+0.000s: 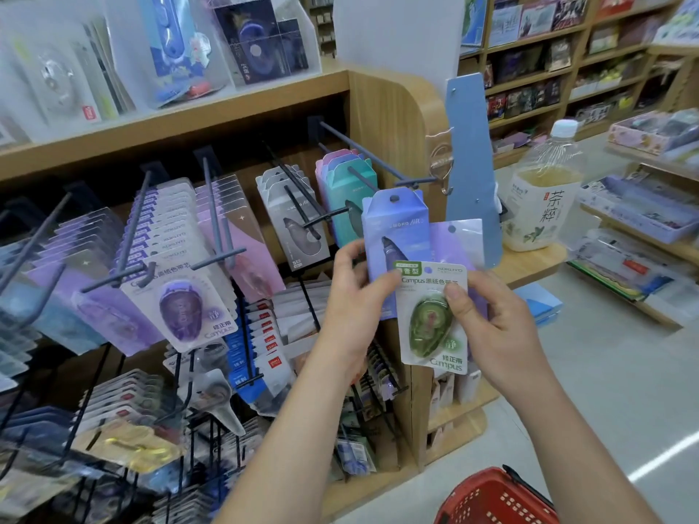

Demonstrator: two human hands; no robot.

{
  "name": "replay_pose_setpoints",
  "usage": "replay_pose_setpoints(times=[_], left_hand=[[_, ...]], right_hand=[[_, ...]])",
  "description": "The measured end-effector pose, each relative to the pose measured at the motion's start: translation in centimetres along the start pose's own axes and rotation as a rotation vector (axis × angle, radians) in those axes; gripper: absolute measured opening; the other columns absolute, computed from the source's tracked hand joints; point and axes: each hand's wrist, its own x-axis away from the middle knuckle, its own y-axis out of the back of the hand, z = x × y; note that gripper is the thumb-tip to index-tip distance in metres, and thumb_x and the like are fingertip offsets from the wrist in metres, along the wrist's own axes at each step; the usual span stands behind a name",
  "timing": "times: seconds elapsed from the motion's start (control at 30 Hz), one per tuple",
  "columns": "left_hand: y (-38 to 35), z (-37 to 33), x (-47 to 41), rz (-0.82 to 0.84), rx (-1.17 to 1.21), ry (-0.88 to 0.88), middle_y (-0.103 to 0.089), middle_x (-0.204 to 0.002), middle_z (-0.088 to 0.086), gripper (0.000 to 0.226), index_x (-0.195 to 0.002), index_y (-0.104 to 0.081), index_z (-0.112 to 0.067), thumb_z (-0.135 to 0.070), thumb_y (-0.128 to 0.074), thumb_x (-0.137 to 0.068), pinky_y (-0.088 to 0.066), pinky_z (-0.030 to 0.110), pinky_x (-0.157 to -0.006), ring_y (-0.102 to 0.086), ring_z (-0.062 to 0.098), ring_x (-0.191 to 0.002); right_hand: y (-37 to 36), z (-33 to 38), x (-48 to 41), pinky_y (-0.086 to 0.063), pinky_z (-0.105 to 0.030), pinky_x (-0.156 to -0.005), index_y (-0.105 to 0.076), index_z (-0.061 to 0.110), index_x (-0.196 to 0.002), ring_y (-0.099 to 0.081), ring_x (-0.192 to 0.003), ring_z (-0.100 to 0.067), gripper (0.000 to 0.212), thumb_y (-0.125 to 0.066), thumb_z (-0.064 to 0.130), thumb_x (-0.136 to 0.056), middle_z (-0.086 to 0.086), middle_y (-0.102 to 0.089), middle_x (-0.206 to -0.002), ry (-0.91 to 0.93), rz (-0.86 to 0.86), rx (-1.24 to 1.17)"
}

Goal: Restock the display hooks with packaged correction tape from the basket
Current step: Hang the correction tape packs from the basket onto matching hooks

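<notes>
Near the right end of the rack, the right hand pinches a green correction tape pack, thumb on its front and fingers behind. The left hand grips a blue-violet box just behind that pack, thumb touching both. Display hooks jut out beyond them. The red basket sits near, lower right.

A single wide-angle view is taken from the head, directed forward and downward. The dark metal display hooks are framed close, from above; the red plastic basket is cropped at the bottom edge.
</notes>
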Motion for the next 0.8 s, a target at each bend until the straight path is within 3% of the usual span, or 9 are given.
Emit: replay_pose_setpoints(times=[0.1, 0.2, 0.33, 0.4, 0.47, 0.57, 0.67, 0.73, 0.8], left_hand=[[1.0, 1.2, 0.5, -0.201, -0.109, -0.036, -0.073, -0.097, 0.003, 0.02, -0.11, -0.057, -0.018, -0.012, -0.067, -0.093, -0.058, 0.035, -0.075, -0.071, 0.017, -0.083], [1.0, 1.2, -1.1, -0.325, -0.219, -0.097, -0.074, -0.087, 0.0, 0.02, -0.107, -0.062, -0.015, -0.022, -0.071, -0.091, -0.054, 0.027, -0.064, -0.068, 0.011, -0.073], [0.9, 1.2, -4.8, -0.473, -0.306, -0.082, -0.071, -0.101, 0.007, 0.036, -0.116, -0.063, -0.012, -0.03, -0.074, -0.088, -0.054, 0.033, -0.079, -0.065, 0.016, -0.083], [1.0, 1.1, -6.2, -0.491, -0.387, -0.05, -0.071, -0.104, 0.006, 0.039, -0.117, -0.064, -0.011, -0.034, -0.073, -0.087, -0.054, 0.034, -0.084, -0.065, 0.018, -0.088], [1.3, 1.1, -6.9, -0.468, -0.476, -0.008, -0.07, -0.106, 0.004, 0.042, -0.118, -0.065, -0.011, -0.038, -0.073, -0.087, -0.05, 0.031, -0.082, -0.064, 0.019, -0.092], [1.7, 0.9, -5.3, -0.404, -0.482, 0.026, -0.066, -0.111, -0.001, 0.046, -0.123, -0.061, -0.013, -0.039, -0.072, -0.087, -0.049, 0.029, -0.087, -0.062, 0.015, -0.099], [1.9, 0.1, -0.5, -0.315, -0.26, -0.031, -0.069, -0.108, -0.003, 0.024, -0.112, -0.066, -0.019, -0.036, -0.061, -0.096, -0.054, 0.03, -0.089, -0.065, 0.012, -0.1], [1.7, -0.8, 2.7, -0.143, -0.105, -0.022, -0.074, -0.103, 0.004, 0.032, -0.11, -0.069, -0.014, -0.038, -0.056, -0.095, -0.058, 0.028, -0.076, -0.069, 0.014, -0.09], [1.7, -1.1, 4.5, -0.038, -0.081, -0.015, -0.076, -0.101, 0.005, 0.035, -0.109, -0.069, -0.011, -0.035, -0.063, -0.083, -0.059, 0.028, -0.072, -0.072, 0.017, -0.088]], right_hand=[[-0.2, 0.1, 0.1, -0.05, -0.025, -0.086, -0.07, 0.053, -0.1, -0.063, -0.101, -0.01, 0.019, -0.057, 0.04, -0.092, 0.01, -0.069, -0.1, -0.011, -0.028, -0.013], [-0.4, 0.3, 0.5, -0.054, -0.042, -0.088, -0.071, 0.047, -0.104, -0.065, -0.101, -0.017, 0.022, -0.056, 0.052, -0.089, 0.006, -0.07, -0.103, -0.04, -0.049, -0.067], [-1.0, 0.6, 1.1, -0.055, -0.059, -0.086, -0.073, 0.044, -0.104, -0.068, -0.103, -0.03, 0.03, -0.062, 0.064, -0.084, -0.002, -0.073, -0.106, -0.103, -0.045, -0.199], [-1.4, 1.0, 1.2, -0.058, -0.057, -0.08, -0.076, 0.039, -0.098, -0.071, -0.095, -0.029, 0.022, -0.066, 0.054, -0.086, -0.004, -0.075, -0.101, -0.158, -0.061, -0.297], [-1.7, 1.3, 1.1, -0.061, -0.046, -0.068, -0.078, 0.037, -0.089, -0.073, -0.083, -0.022, 0.014, -0.065, 0.037, -0.085, -0.002, -0.076, -0.092, -0.211, -0.082, -0.367], [-1.8, 1.9, 1.1, -0.059, -0.032, -0.06, -0.08, 0.034, -0.083, -0.072, -0.074, -0.012, 0.016, -0.064, 0.03, -0.082, 0.003, -0.077, -0.082, -0.234, -0.105, -0.412], [-1.7, 2.1, 1.0, -0.06, -0.035, -0.062, -0.08, 0.027, -0.081, -0.073, -0.075, -0.016, 0.013, -0.067, 0.03, -0.079, 0.0, -0.078, -0.084, -0.26, -0.079, -0.436], [-1.8, 2.3, 1.0, -0.057, -0.027, -0.057, -0.078, 0.022, -0.079, -0.072, -0.07, -0.012, 0.011, -0.068, 0.027, -0.078, 0.001, -0.077, -0.08, -0.254, -0.05, -0.427], [-2.2, 2.6, 1.0, -0.057, -0.025, -0.058, -0.077, 0.02, -0.08, -0.072, -0.068, -0.012, 0.011, -0.068, 0.026, -0.078, 0.0, -0.077, -0.079, -0.243, 0.03, -0.409]])
